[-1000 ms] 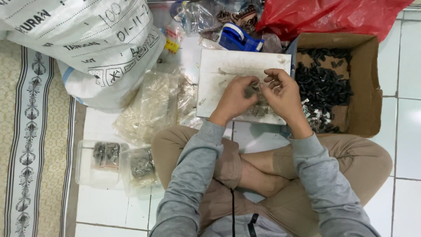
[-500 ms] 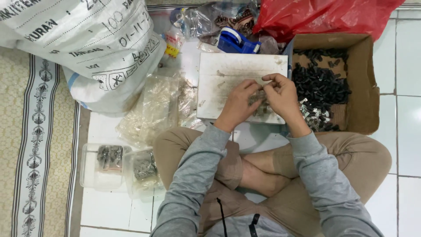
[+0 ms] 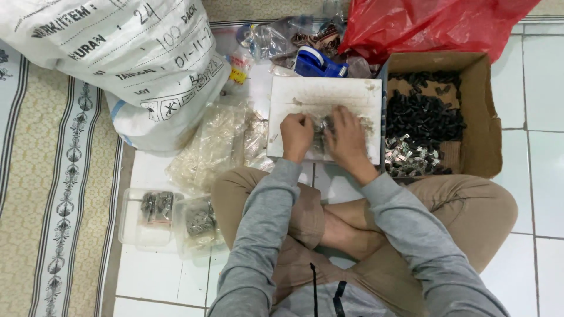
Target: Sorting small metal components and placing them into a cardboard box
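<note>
Sack: a large white woven sack point(image 3: 123, 64) with dark printing is seen at ten o'clock, resting partly on the patterned mat point(image 3: 47, 194).
Red bag: a red plastic bag point(image 3: 429, 23) is found at one o'clock, above the box.
Box: an open cardboard box point(image 3: 487, 111) at three o'clock is loaded with small black pieces point(image 3: 423, 111) and some silvery ones point(image 3: 408, 155).
Board: a white board point(image 3: 329, 97) is laid on the floor at twelve o'clock, just beyond the crossed legs.
Tubs: two clear tubs point(image 3: 170, 220) of small metal parts are placed at eight o'clock.
Left hand point(image 3: 296, 136): curled closed on the board, pinching a small clear packet point(image 3: 322, 132).
Right hand point(image 3: 348, 141): fingers bent down, closed on the same packet from the other side.
</note>
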